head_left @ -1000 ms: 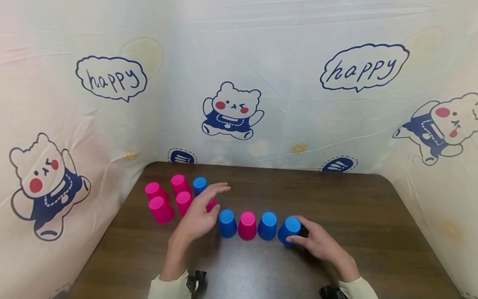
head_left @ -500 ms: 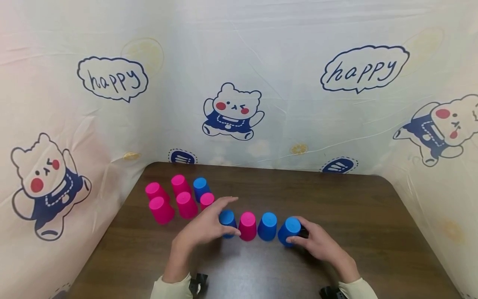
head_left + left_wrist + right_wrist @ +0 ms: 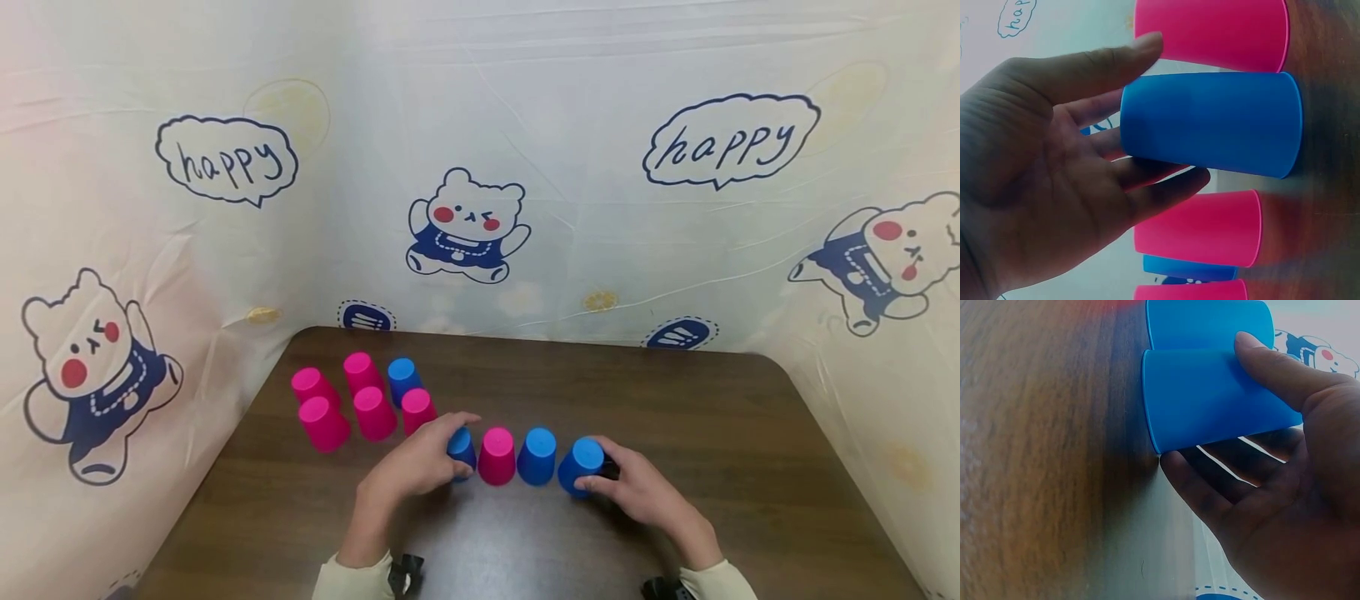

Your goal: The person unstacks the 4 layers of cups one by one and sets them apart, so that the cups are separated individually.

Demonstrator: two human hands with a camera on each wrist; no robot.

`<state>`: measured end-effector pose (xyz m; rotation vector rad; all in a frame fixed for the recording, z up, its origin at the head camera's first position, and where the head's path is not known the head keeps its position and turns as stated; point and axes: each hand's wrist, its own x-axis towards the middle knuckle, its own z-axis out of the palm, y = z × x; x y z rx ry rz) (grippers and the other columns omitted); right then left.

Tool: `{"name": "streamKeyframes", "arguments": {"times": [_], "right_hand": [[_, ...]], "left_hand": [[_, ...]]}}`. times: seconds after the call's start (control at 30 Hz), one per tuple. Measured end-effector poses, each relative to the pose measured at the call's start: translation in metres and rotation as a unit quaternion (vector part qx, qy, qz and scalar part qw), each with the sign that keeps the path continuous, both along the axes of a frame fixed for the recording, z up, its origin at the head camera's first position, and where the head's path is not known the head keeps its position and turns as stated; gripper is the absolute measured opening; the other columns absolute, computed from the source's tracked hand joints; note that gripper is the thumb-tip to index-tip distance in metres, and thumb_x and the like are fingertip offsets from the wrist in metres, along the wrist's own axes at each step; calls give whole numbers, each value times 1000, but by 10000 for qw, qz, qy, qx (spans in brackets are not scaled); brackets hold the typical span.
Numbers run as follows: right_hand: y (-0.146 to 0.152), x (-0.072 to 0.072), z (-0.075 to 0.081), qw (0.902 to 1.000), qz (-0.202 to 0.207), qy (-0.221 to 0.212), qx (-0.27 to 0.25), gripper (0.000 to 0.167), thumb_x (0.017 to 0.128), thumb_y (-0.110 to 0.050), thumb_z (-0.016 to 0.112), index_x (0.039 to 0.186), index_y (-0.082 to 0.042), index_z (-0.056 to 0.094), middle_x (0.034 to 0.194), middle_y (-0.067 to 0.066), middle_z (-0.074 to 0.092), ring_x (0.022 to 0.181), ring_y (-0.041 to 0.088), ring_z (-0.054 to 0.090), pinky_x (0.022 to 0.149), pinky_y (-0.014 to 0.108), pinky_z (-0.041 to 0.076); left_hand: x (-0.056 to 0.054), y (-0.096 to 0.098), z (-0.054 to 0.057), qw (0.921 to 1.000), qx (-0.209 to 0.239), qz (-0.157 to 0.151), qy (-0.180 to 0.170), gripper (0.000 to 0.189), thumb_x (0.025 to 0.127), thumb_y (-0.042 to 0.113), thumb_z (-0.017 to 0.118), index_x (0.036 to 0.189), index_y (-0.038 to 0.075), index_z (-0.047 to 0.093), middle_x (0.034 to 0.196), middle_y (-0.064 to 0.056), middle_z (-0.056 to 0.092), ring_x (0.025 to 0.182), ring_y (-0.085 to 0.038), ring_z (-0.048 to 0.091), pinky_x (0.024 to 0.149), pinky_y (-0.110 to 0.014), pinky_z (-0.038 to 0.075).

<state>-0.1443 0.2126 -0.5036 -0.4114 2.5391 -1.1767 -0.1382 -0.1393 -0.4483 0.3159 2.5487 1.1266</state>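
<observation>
Several upside-down plastic cups stand in a row across the table. At its left end my left hand [image 3: 412, 462] wraps a blue cup [image 3: 464, 454], thumb on the near side and fingers behind; in the left wrist view this blue cup [image 3: 1210, 122] sits between thumb and fingers. My right hand [image 3: 645, 483] holds the blue cup [image 3: 581, 458] at the right end. Its thumb lies on the wall of that blue cup [image 3: 1210, 400] in the right wrist view, with the fingers on the other side. Between them stand a pink cup [image 3: 497, 457] and a blue cup [image 3: 537, 457].
Behind and left of my left hand stand several pink cups [image 3: 324, 425] and one blue cup [image 3: 404, 379], all upside down. They rest on the brown wooden table [image 3: 615, 392]. A patterned cloth [image 3: 585, 125] hangs around its back and sides.
My left hand has come right and down from above the left group to the row's left-end blue cup, which has shifted slightly right. The right hand stays on its cup.
</observation>
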Motion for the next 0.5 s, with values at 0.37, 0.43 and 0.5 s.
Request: {"name": "streamKeyframes", "arguments": {"times": [0.37, 0.43, 0.5], "right_hand": [[1, -1, 0, 10000, 18, 92, 5, 54, 97, -41, 75, 142, -15, 59, 130, 6, 70, 120, 30, 65, 104, 67, 51], [0, -1, 0, 10000, 16, 85, 5, 55, 97, -42, 75, 142, -15, 59, 131, 6, 70, 121, 31, 65, 104, 67, 51], [0, -1, -1, 10000, 25, 69, -6, 55, 97, -42, 75, 142, -15, 59, 131, 6, 70, 121, 31, 65, 104, 67, 51]], "left_hand": [[-2, 2, -5, 9991, -287, 90, 300, 54, 89, 4, 81, 139, 9, 63, 135, -14, 66, 125, -39, 62, 102, -64, 54], [-2, 2, -5, 9990, -312, 101, 301, 52, 89, 3, 81, 138, 10, 63, 134, -14, 66, 124, -39, 62, 102, -64, 54], [-1, 1, -5, 9991, -319, 135, 246, 52, 89, 4, 81, 138, 11, 63, 133, -13, 66, 124, -39, 62, 102, -65, 54]]}}
